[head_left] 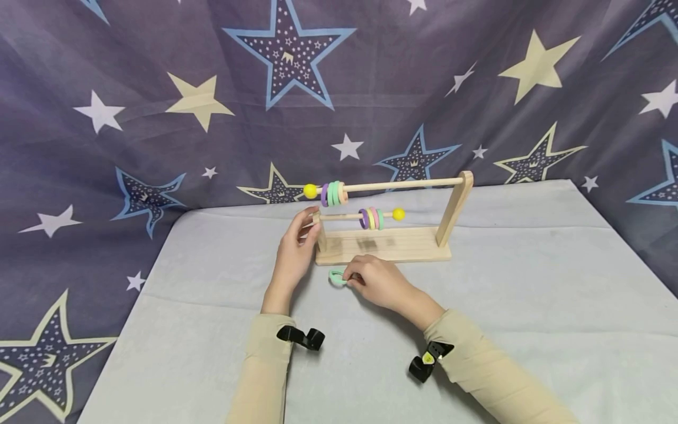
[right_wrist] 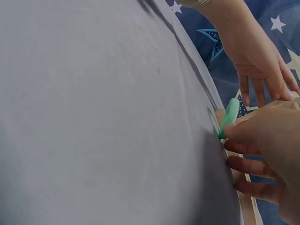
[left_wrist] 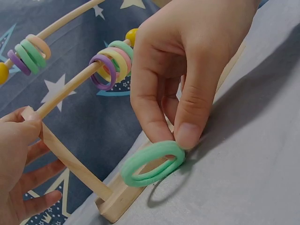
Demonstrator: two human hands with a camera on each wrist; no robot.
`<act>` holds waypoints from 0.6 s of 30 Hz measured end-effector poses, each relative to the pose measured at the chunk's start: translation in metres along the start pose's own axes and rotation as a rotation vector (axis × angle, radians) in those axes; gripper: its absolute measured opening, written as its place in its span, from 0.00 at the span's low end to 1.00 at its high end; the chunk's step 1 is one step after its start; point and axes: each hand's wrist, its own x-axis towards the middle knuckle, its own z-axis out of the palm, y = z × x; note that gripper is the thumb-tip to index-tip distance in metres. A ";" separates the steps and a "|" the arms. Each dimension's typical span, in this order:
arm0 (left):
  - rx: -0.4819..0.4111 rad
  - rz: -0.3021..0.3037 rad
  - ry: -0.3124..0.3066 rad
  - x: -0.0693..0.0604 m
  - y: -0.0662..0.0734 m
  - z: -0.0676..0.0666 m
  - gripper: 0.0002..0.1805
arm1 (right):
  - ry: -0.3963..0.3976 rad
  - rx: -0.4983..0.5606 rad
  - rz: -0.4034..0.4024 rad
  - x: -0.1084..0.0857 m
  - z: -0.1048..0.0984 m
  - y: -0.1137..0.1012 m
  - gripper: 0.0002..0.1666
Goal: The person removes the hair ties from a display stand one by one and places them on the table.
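My right hand (head_left: 377,281) pinches a mint-green ring (left_wrist: 145,154) between thumb and finger, just in front of the wooden stand (head_left: 413,245). My left hand (head_left: 295,250) grips the top of the stand's short post (left_wrist: 75,161). The lower rod (head_left: 341,217) carries four coloured rings (head_left: 372,218). All this sits toward the far edge of the tabletop (head_left: 212,265), a starry cloth (head_left: 371,100) behind.

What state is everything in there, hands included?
Right hand: pinching the green ring.
Left hand: holding the short post's top.
Upper rings: threaded on the upper rod.
Lower rings: threaded on the lower rod.
Yellow beads: on the rods' free ends.
Wooden stand: upright.
Green ring: held, off both rods.
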 end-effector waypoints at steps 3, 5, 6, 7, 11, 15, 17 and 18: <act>0.002 -0.001 0.001 0.000 0.000 0.000 0.21 | -0.006 0.001 -0.009 0.000 0.001 0.000 0.05; 0.004 -0.002 0.000 0.000 0.000 0.000 0.21 | -0.005 0.000 -0.011 0.000 0.002 0.000 0.05; 0.006 -0.003 0.001 -0.001 0.000 0.000 0.21 | -0.004 0.002 -0.013 0.000 0.002 0.000 0.05; 0.007 -0.002 0.000 -0.001 0.000 0.000 0.21 | -0.004 0.001 -0.015 0.000 0.003 0.000 0.05; 0.013 0.003 0.000 0.000 0.000 0.000 0.21 | -0.008 -0.001 -0.027 0.000 0.003 0.001 0.08; 0.008 0.005 -0.004 0.000 -0.001 0.000 0.22 | -0.015 0.042 -0.012 -0.002 0.000 0.002 0.11; 0.007 0.005 -0.006 0.000 0.000 0.000 0.22 | -0.017 0.075 0.002 -0.003 -0.002 0.002 0.11; 0.007 0.006 -0.004 0.000 0.000 0.000 0.22 | -0.018 0.094 0.011 -0.004 -0.002 0.003 0.11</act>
